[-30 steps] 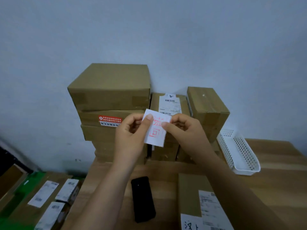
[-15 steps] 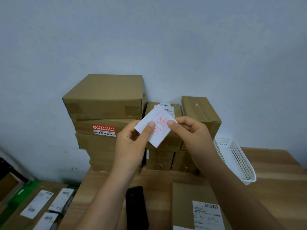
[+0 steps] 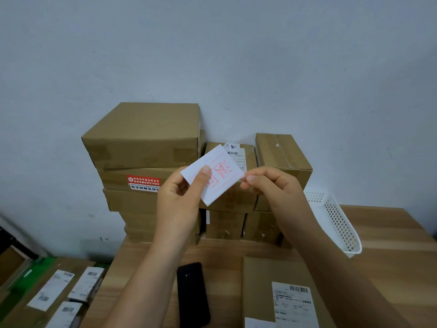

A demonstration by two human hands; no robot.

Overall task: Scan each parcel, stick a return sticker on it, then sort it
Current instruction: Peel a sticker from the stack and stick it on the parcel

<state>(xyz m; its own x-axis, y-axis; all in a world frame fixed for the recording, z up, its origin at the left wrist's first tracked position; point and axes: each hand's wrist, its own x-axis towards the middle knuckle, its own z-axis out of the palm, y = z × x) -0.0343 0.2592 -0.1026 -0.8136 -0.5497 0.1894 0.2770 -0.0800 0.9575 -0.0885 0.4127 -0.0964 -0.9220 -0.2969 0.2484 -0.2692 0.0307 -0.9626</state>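
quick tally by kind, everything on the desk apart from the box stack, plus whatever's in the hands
return sticker, pinched by left hand and right hand: 1
labelled parcel: 1
black handheld device: 1
white mesh basket: 1
total: 4

Cropped by the bottom edge: the parcel (image 3: 262, 290) on the table (image 3: 392, 235), its label (image 3: 293, 304) print too small to read, and the floor parcels (image 3: 54, 292) at left. Partly hidden behind the sticker (image 3: 212, 176) and the right hand (image 3: 272, 185): the middle stacked boxes (image 3: 236, 202). Covered in part by the right forearm (image 3: 331, 268): the white basket (image 3: 335, 223).
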